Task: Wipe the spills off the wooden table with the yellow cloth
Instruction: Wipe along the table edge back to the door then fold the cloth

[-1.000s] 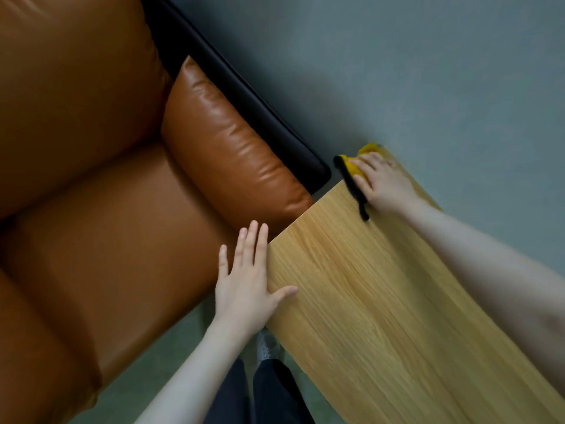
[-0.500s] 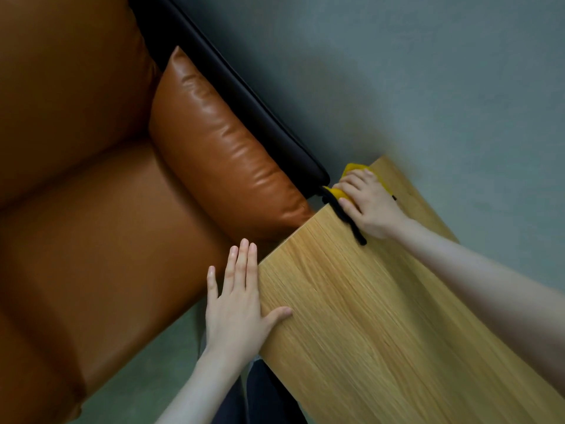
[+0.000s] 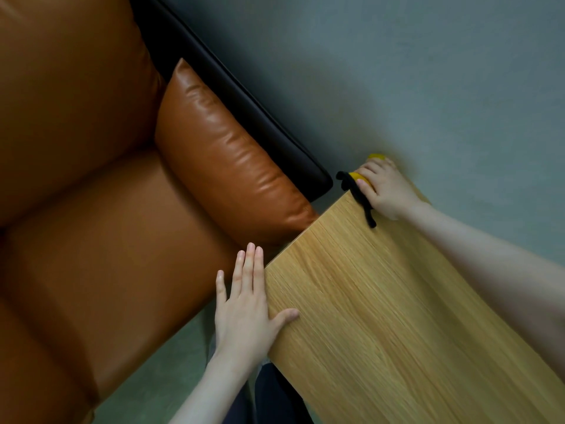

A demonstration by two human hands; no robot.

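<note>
- Your right hand (image 3: 385, 191) presses the yellow cloth with black trim (image 3: 358, 176) flat at the far corner of the light wooden table (image 3: 382, 316), fingers spread over it.
- Over the last second the cloth stayed within that corner, shifting only slightly: local scrubbing, in my judgement.
- Your left hand (image 3: 244, 310) remains flat, bracing the table's left edge beside the brown leather sofa (image 3: 107, 224).
- No spill is discernible on the visible wood.
</note>
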